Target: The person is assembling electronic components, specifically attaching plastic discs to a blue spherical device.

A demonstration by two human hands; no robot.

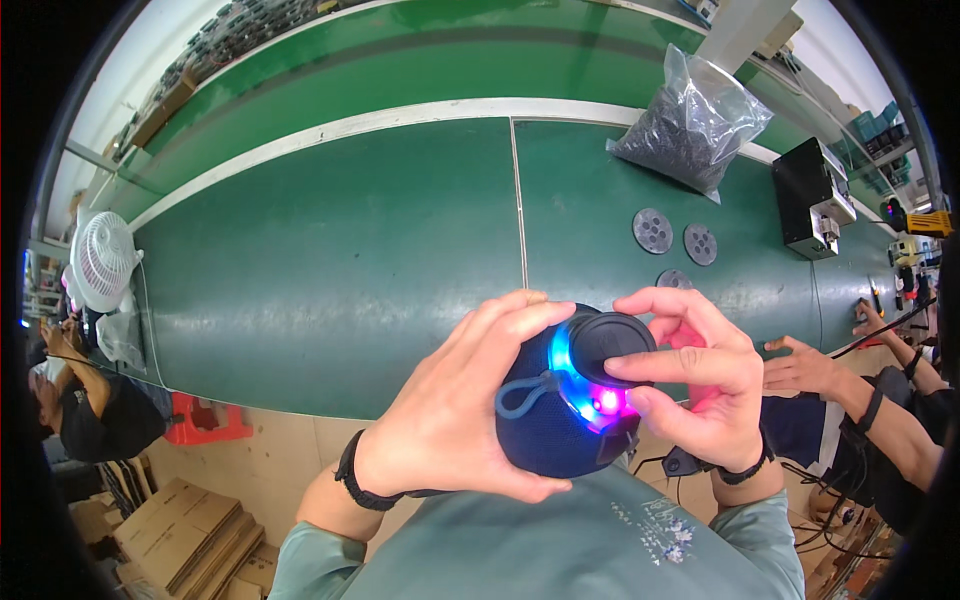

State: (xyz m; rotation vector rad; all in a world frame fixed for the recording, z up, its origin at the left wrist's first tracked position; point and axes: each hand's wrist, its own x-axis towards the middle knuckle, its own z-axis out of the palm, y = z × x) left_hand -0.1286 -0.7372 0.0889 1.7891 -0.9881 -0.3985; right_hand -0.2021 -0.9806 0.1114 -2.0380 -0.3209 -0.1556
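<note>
A round dark-blue portable speaker [545, 435] with a cord loop [522, 396] is held in front of my chest, over the near edge of the bench. Blue and pink light glows round its black round end cap [612, 345]. My left hand [450, 400] wraps the speaker's left side, thumb and fingers spread round it. With its fingers on the cap and its rim, my right hand [705, 375] grips that end from the right. The hand partly hides the lit ring.
Grey discs with holes [652, 231] lie on the green bench [350, 250] beyond my right hand. A clear bag of dark parts [690, 125] and a black box [810, 200] stand farther back. A white fan [103, 260] is at left. Other people sit at both sides; one's hand [800, 368] is close by.
</note>
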